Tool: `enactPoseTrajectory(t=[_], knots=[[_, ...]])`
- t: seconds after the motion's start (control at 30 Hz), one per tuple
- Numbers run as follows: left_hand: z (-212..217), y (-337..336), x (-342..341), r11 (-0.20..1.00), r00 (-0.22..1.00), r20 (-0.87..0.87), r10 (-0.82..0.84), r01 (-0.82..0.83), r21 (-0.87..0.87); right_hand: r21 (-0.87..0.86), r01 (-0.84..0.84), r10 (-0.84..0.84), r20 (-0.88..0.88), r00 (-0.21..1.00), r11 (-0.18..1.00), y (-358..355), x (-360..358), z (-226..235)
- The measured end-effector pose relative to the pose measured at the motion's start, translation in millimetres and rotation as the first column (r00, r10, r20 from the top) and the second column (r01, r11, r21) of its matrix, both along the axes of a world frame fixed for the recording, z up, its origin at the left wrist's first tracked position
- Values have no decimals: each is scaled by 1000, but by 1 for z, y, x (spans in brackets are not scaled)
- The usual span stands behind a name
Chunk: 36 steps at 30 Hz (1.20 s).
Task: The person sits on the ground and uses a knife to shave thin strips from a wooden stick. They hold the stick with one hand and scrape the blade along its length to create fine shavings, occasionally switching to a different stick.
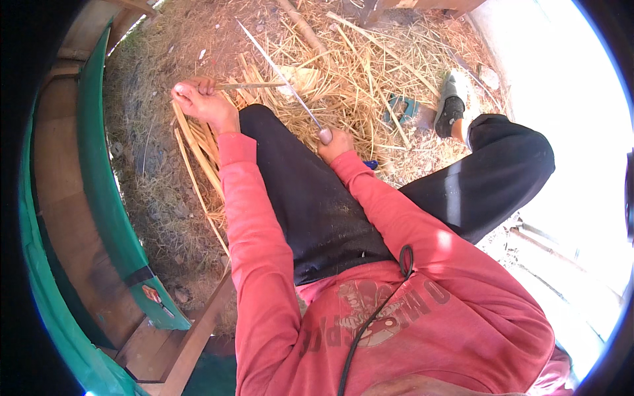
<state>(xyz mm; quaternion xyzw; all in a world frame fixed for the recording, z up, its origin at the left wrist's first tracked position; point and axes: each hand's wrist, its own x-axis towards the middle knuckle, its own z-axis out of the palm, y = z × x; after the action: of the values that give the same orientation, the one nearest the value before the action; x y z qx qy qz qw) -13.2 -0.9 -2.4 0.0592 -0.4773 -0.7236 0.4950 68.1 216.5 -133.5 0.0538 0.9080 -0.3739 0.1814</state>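
Note:
My left hand (206,102) is closed around one end of a thin split-wood strip (249,86), which looks like bamboo and points to the right. Closed too, my right hand (337,145) grips a knife with a long, narrow silver blade (279,72) slanting up and to the left. The blade crosses the strip near its far end; whether they touch I cannot tell. Most of the knife's handle is hidden by my fingers. A small blue piece (371,164) shows beside my right wrist. Beside my left knee, below the left hand, lies a bundle of pale strips (201,148).
Shavings and split strips (350,86) litter the ground ahead. Among them lies a teal handle-shaped object (401,109), near my shoe (452,99). A round pole (304,26) rests at the top. Green sheeting (99,165) and a wooden beam (198,330) stand on the left.

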Motion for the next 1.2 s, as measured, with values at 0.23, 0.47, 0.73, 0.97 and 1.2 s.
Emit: enactPoseTrajectory(t=[0.23,0.47,0.73,0.97,1.2], knots=[[-2,-1,2,999,999,17,29,-29,-19,118,-108,108,7,994,987,17,0,-23],[4,4,-1,998,997,45,62,-61,-24,-171,0,-40,-228,973,985,5,0,-3],[7,13,-15,995,999,49,16,-11,-98,205,-58,38,97,995,977,10,-3,-15],[6,17,-15,986,994,87,71,-57,-159,39,-52,51,43,998,998,6,10,-22],[18,1,-9,991,994,103,38,-24,-135,152,-270,229,241,943,951,30,10,-65]])
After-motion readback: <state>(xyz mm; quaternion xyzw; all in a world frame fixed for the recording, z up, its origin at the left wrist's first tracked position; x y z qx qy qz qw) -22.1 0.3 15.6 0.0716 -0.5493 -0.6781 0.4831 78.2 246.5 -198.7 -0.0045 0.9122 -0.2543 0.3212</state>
